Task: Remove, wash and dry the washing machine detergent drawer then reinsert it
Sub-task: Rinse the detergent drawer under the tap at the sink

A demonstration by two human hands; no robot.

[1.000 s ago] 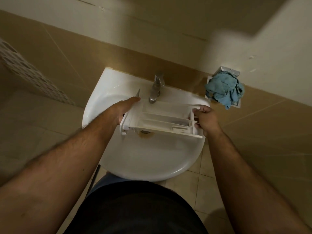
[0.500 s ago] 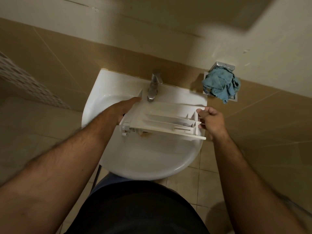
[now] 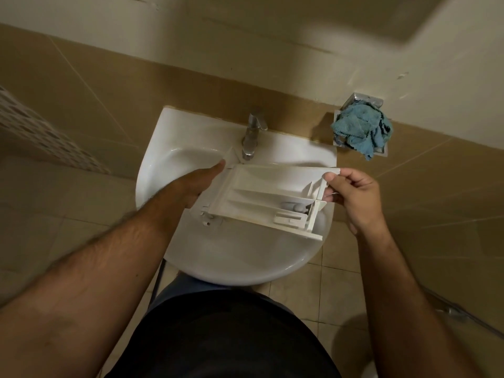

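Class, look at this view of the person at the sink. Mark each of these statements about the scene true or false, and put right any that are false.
1. Both hands hold the detergent drawer over the sink. True: left hand, right hand.
2. Water is running from the tap. False: no stream shows.
3. A blue cloth sits in a wall holder right of the sink. True.
4. The drawer lies on the floor. False: it is held above the basin.
5. The cloth is in the right hand. False: that hand grips the drawer's end.

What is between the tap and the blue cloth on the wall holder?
In the head view, nothing stands between the tap and the blue cloth: only the bare back corner of the sink and brown wall tile.
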